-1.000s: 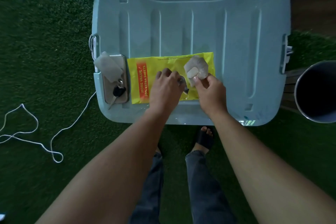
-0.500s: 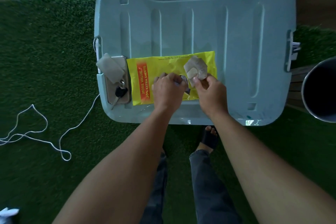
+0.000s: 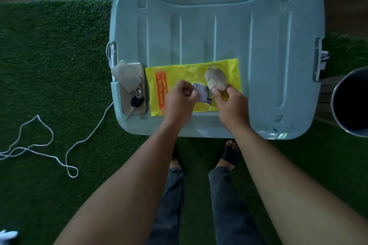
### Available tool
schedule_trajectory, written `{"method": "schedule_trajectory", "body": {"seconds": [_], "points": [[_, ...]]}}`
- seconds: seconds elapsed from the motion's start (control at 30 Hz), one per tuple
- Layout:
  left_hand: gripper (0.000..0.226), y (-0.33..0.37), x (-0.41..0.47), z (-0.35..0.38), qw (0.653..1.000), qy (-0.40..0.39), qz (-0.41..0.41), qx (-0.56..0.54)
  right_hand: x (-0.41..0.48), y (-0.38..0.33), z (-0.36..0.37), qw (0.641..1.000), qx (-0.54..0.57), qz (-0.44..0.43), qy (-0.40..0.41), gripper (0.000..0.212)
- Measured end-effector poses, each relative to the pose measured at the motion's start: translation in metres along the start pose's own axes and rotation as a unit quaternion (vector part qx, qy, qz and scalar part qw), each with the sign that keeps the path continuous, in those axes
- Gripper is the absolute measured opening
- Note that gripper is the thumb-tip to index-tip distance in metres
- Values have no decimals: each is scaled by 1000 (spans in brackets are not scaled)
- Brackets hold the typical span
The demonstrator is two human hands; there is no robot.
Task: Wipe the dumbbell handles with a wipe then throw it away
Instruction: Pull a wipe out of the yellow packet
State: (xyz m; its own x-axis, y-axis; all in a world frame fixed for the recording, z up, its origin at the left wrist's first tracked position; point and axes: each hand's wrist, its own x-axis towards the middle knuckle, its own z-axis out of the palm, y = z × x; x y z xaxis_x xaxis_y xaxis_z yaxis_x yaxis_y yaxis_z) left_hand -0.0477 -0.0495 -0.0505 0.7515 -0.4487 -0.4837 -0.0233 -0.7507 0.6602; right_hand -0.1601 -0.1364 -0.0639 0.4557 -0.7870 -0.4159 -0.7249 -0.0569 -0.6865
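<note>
The wipes pack [image 3: 191, 77] lies on the bin lid [image 3: 219, 32], phone [image 3: 137, 89] left, bucket [image 3: 350, 103] right

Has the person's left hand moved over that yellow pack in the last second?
Yes. Against the yellow pack, the left hand has drawn slightly left, toward the orange stripe, pulling a wipe from the opening whose flap the right hand pinches.

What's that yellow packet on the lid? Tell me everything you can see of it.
The yellow packet is a flat, crinkled plastic pouch lying on the pale blue lid near its front edge, beside a phone. An orange strip reads MORE VALUE. Its greyish flap is peeled back, pinched by the right hand; the left hand pinches a pale wipe at the opening.
</note>
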Motion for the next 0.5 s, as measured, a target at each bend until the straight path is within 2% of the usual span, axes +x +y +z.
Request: {"method": "schedule_trajectory", "body": {"seconds": [0.2, 0.5], "points": [[20, -17, 4, -18, 996, 31, -11, -84, -5, -2, 5, 999, -12, -42, -3, 23], [16, -41, 7, -70, 991, 116, 17, -68, -10, -1, 9, 997, -38, -50, -37, 33]]}}
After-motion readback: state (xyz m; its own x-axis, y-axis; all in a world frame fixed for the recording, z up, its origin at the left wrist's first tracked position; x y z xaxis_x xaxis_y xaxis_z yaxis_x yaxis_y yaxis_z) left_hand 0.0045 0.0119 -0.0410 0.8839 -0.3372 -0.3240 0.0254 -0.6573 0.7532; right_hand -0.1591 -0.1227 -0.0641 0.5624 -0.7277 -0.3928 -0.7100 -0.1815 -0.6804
